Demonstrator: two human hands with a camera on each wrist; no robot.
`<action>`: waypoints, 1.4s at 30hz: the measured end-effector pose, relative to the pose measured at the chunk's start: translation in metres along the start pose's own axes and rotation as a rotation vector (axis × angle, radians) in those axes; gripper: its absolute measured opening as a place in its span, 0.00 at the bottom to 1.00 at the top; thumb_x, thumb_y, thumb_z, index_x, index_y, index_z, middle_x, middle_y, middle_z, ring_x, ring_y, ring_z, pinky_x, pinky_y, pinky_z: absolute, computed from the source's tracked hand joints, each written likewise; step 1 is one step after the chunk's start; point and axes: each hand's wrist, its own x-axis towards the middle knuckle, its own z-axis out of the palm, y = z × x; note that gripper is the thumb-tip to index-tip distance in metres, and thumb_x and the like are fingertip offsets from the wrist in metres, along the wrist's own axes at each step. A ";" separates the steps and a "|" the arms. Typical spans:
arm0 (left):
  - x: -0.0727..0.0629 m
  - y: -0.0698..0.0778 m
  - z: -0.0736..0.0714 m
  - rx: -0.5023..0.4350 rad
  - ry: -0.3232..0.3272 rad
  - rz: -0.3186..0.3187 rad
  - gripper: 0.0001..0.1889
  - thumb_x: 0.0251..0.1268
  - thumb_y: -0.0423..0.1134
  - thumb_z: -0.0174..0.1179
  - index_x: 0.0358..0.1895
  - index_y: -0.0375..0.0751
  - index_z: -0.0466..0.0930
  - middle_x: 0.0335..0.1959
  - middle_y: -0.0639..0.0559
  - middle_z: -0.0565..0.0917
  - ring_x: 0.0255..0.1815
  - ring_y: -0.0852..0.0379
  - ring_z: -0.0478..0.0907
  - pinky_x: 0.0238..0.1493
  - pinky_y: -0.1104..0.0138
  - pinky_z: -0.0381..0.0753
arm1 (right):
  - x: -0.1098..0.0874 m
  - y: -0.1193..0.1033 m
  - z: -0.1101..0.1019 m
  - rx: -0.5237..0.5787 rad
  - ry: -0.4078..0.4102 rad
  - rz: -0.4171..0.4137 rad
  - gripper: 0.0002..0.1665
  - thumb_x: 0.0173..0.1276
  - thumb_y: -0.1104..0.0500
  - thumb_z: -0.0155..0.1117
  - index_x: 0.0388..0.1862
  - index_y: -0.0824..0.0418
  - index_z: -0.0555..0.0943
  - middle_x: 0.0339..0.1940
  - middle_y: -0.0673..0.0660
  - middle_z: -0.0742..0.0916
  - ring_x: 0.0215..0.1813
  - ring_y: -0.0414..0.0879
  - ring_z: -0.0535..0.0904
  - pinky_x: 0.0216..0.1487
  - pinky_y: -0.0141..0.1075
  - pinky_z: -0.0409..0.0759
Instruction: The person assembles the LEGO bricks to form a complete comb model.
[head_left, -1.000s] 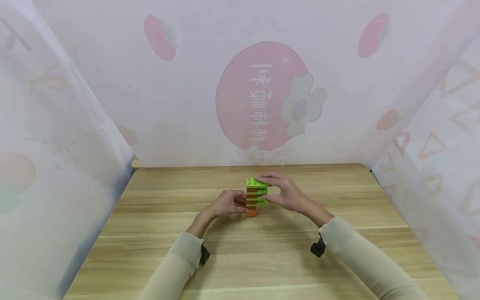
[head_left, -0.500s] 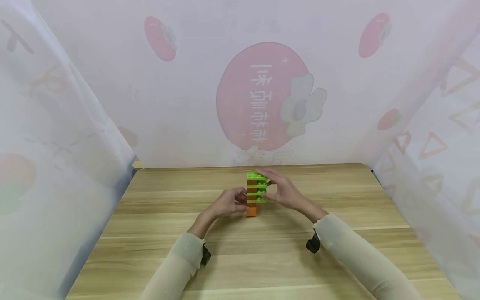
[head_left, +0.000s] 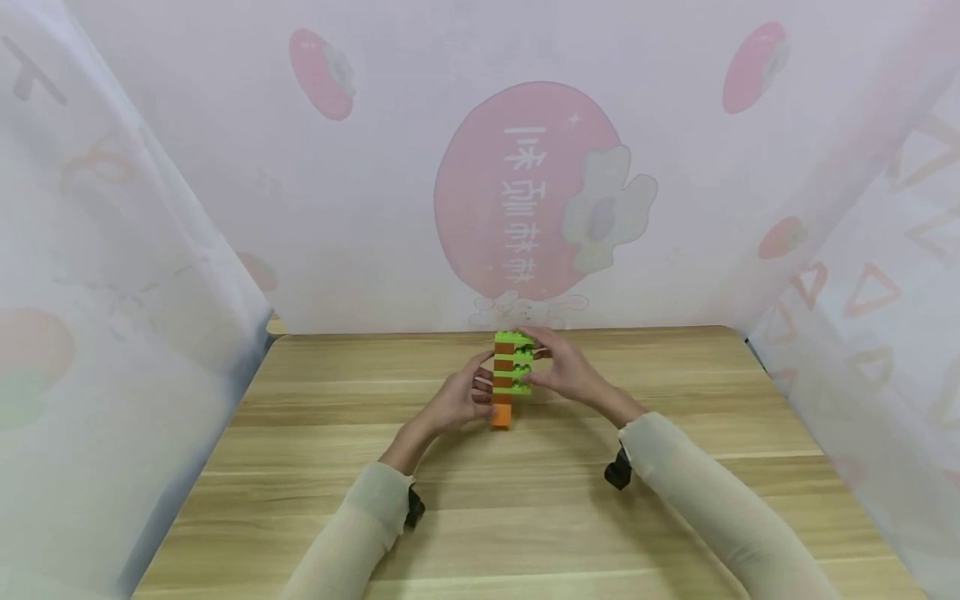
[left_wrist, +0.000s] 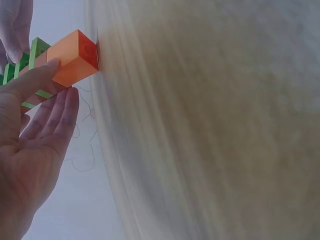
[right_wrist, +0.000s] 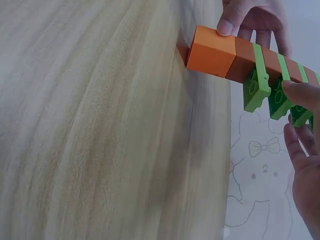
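A tower of toy building blocks [head_left: 504, 367] stands between both hands, near the middle of the head view. Its bottom is an orange block [right_wrist: 212, 52]; brown blocks and green plates alternate above, the plates jutting out to the right. With its thumb on the orange block and fingers behind, my left hand [head_left: 452, 404] holds the lower left side. My right hand [head_left: 573, 371] grips the green plates [right_wrist: 256, 92] from the right, thumb on a plate and forefinger near the top. The orange block's underside shows in the left wrist view; I cannot tell whether an edge touches the table.
A wood-grain table [head_left: 480, 533] lies beneath the hands. Behind it hangs a pale printed cloth [head_left: 375, 208], close beyond the tower, and more cloth closes off both sides. A small black device [head_left: 618, 471] sits at each wrist.
The tower's top has risen in the head view and its studs show less from above. My right hand has moved up and slightly left with it; the left fingers have spread upward along the side.
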 end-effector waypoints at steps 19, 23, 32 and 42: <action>0.002 -0.001 -0.005 -0.030 -0.072 -0.106 0.56 0.58 0.21 0.75 0.86 0.42 0.50 0.68 0.35 0.76 0.63 0.38 0.82 0.62 0.55 0.86 | 0.005 0.027 0.009 0.250 -0.064 0.204 0.55 0.62 0.68 0.81 0.84 0.63 0.63 0.75 0.69 0.75 0.64 0.64 0.82 0.65 0.54 0.84; 0.002 0.000 -0.006 -0.040 -0.086 -0.134 0.56 0.58 0.22 0.76 0.86 0.41 0.49 0.68 0.35 0.76 0.63 0.39 0.82 0.64 0.53 0.85 | 0.009 0.032 0.010 0.260 -0.091 0.231 0.54 0.63 0.67 0.81 0.84 0.62 0.63 0.74 0.69 0.76 0.64 0.64 0.82 0.65 0.55 0.84; 0.001 -0.005 -0.007 -0.015 -0.123 -0.162 0.55 0.61 0.30 0.78 0.85 0.35 0.48 0.70 0.33 0.74 0.66 0.39 0.80 0.66 0.50 0.83 | 0.010 0.043 0.014 0.266 -0.147 0.309 0.52 0.64 0.67 0.80 0.83 0.65 0.63 0.77 0.69 0.74 0.66 0.66 0.81 0.65 0.55 0.84; 0.001 -0.005 -0.010 -0.051 -0.141 -0.162 0.50 0.64 0.29 0.75 0.84 0.33 0.52 0.66 0.32 0.77 0.66 0.37 0.80 0.64 0.52 0.84 | 0.012 0.052 0.019 0.295 -0.174 0.378 0.51 0.66 0.66 0.79 0.82 0.70 0.62 0.66 0.70 0.82 0.61 0.62 0.85 0.62 0.49 0.86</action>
